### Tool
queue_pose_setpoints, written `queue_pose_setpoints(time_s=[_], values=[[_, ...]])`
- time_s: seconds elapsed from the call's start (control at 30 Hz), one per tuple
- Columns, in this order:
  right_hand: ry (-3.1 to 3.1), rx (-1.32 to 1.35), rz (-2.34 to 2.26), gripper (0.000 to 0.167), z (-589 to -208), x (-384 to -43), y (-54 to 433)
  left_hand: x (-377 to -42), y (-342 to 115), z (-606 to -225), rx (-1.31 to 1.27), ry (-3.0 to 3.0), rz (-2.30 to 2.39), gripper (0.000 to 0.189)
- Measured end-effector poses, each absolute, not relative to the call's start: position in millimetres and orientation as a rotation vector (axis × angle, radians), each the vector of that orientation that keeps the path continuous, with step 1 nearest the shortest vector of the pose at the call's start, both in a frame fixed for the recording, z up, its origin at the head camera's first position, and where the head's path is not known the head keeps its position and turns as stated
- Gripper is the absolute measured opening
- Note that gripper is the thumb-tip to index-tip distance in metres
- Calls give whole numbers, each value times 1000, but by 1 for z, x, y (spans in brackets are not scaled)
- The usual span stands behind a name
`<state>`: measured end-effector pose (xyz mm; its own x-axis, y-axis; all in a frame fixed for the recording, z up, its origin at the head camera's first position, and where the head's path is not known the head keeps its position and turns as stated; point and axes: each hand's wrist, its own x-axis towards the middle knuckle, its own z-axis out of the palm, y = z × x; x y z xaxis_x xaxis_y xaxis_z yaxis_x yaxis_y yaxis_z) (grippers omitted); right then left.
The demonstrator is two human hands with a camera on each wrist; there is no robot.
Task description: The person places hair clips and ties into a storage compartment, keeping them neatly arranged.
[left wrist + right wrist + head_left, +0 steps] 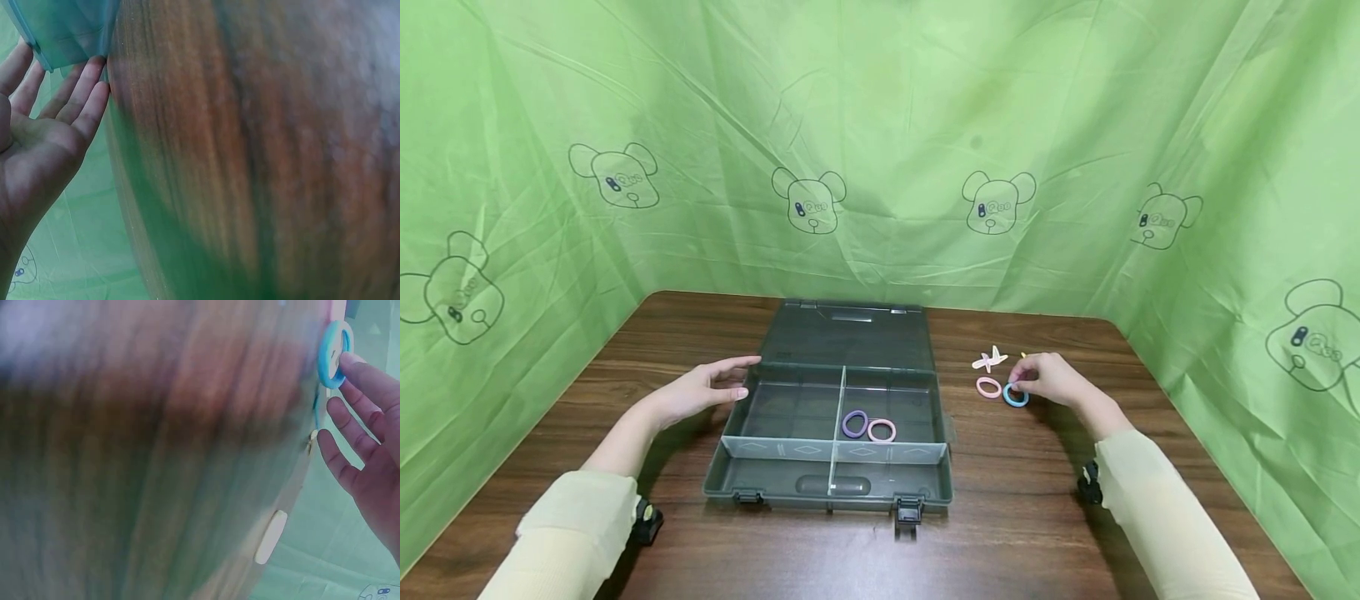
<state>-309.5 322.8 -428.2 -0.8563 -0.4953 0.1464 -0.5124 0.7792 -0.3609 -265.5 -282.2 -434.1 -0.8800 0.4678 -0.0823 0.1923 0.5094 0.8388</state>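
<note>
My right hand (1051,379) pinches a light blue hair tie (324,362) at the tabletop, the thumb tip over the ring's edge. Just left of it lies a pink hair tie (988,387). My left hand (700,390) rests against the left side of a dark translucent divided box (790,408), thumb and fingers extended at its wall. In the left wrist view the fingertips touch the box corner (69,31). Inside the box's right rear compartment are a purple hair tie (854,436) and a paler pink hair tie (882,440), side by side.
The box's lid (850,337) lies folded back behind it. Pale star-shaped pieces (990,359) lie beyond the pink tie. A whitish elongated piece (272,537) shows in the right wrist view. Green cloth (902,250) encloses the wooden table (1015,517) behind and at the sides.
</note>
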Motion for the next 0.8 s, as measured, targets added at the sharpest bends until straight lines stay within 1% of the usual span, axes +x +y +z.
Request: queue_pose_setpoints(time_s=[0.53,0.8], values=[[-2848,917,664,9,-405,-296,314,-266,-281,-432,565,2473,1290,59],[-2849,860,703,9,-388,-286,304,-264,-282,-435,564,2476,1295,60]])
